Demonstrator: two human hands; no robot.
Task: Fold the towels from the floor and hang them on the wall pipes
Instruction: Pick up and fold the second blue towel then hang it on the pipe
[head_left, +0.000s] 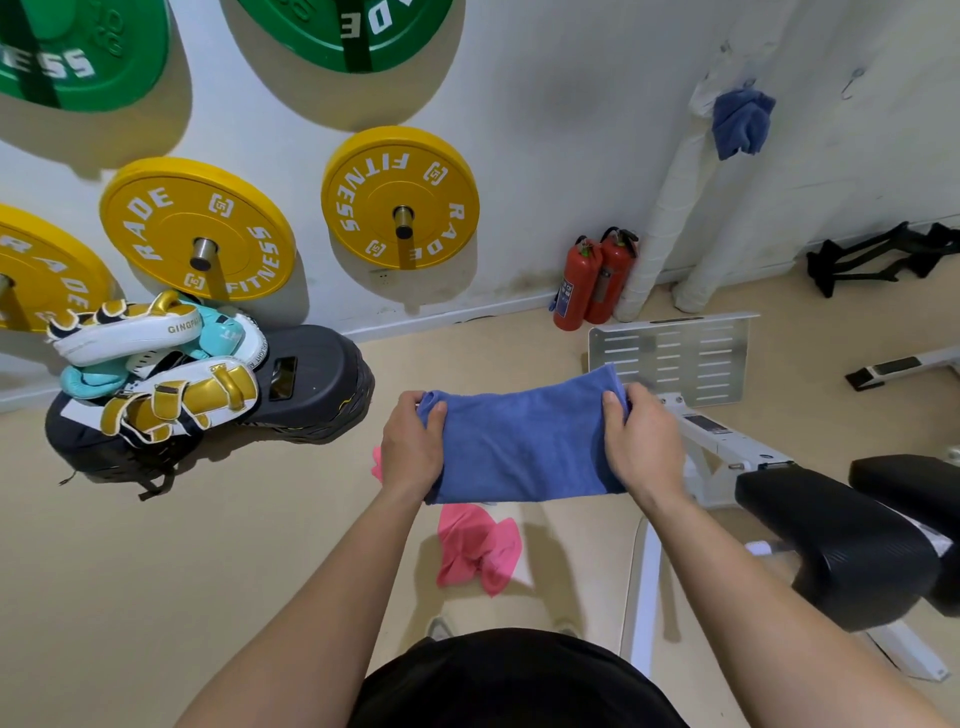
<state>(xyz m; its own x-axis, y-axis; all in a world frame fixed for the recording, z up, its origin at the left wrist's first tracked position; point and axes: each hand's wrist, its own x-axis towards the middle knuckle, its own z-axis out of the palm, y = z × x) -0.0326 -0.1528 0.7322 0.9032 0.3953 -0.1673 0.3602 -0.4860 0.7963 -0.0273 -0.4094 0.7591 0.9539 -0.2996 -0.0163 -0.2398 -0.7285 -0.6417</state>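
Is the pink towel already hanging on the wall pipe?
No, the pink towel lies crumpled on the floor below both hands, while only a blue cloth hangs up by the wall pipe.

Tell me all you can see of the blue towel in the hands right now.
The blue towel looks like soft terry cloth, folded into a wide band and held stretched flat in the air above the floor. The left hand pinches its left end, the right hand its right end, thumbs on top. The upper edge bunches slightly at both grips. Nothing else touches it.
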